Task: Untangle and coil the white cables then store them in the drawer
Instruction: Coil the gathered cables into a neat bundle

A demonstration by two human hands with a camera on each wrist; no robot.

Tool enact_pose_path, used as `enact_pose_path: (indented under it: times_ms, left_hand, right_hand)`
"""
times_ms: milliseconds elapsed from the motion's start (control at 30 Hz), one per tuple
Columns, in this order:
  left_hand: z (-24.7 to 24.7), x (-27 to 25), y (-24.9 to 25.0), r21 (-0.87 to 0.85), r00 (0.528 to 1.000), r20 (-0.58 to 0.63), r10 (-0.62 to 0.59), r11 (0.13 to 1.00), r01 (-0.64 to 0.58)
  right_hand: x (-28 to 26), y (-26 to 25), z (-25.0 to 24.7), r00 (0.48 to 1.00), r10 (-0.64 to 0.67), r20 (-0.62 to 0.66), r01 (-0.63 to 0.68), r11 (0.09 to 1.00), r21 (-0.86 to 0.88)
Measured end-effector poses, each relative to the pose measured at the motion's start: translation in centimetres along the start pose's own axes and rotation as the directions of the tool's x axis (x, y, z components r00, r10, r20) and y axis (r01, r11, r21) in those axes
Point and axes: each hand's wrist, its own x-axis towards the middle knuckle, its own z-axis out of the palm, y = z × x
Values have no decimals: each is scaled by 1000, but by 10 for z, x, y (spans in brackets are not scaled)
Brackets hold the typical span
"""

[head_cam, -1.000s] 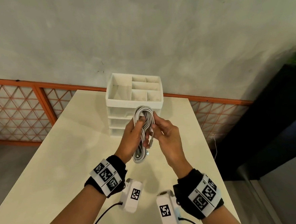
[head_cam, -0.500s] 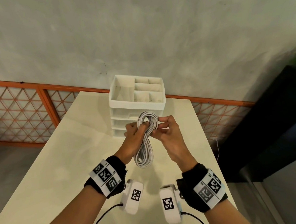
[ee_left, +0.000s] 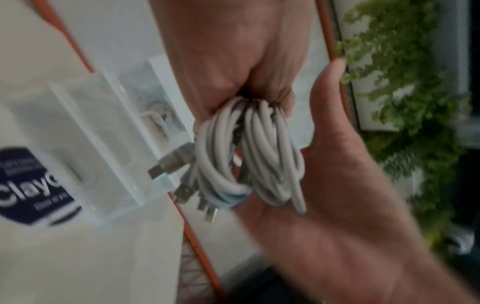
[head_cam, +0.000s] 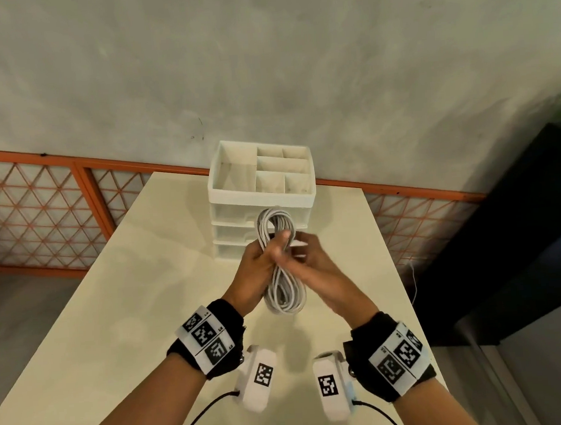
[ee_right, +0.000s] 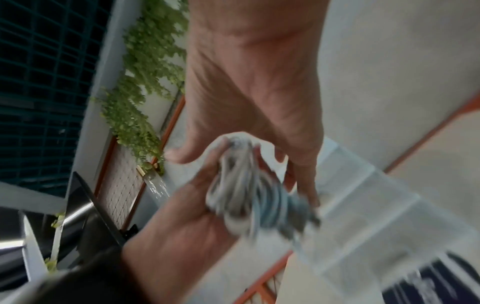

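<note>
A coil of white cables (head_cam: 284,291) hangs over the cream table (head_cam: 138,288), just in front of a white drawer unit (head_cam: 261,200). My left hand (head_cam: 258,267) grips the coil round its middle, so a loop stands above the fist and a longer loop hangs below. My right hand (head_cam: 314,264) is pressed against it from the right and holds a strand at the coil's waist. In the left wrist view the coil (ee_left: 249,156) bulges from the left fist (ee_left: 233,61), with several metal plugs (ee_left: 168,164) sticking out. The right wrist view is blurred; there the coil (ee_right: 244,185) sits between both hands.
The drawer unit's top is an open tray with dividers; its translucent drawers (ee_left: 103,133) look closed. An orange lattice railing (head_cam: 40,215) runs behind the table, a dark cabinet (head_cam: 506,229) stands right of it, and green foliage (ee_left: 402,82) hangs beyond.
My right hand moved up the coil's right side, then in against the left hand at the waist, taking a strand along. The left hand keeps its grip; the coil rose slightly.
</note>
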Motion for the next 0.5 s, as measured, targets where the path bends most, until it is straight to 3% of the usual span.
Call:
enact_pose_path:
  times_ms: [100,233,367,500]
  left_hand:
    - [3,5,6,-162,996,74,-52,985,64]
    - [-13,11,20,-108,965,239,-105,985,134]
    - [-23,15,29,-3,952,282,-118,992,124]
    - [-21,16,25,25,956,262,-131,991,129]
  right_hand:
    - [0,7,8,990,57,131,-70,992,103]
    - [5,2,-3,962,55,269,-51,999,-19]
    - [9,6,-1,974,94,207,-60,985,-164]
    - [12,14,5,988,58,145,-30,981,-192]
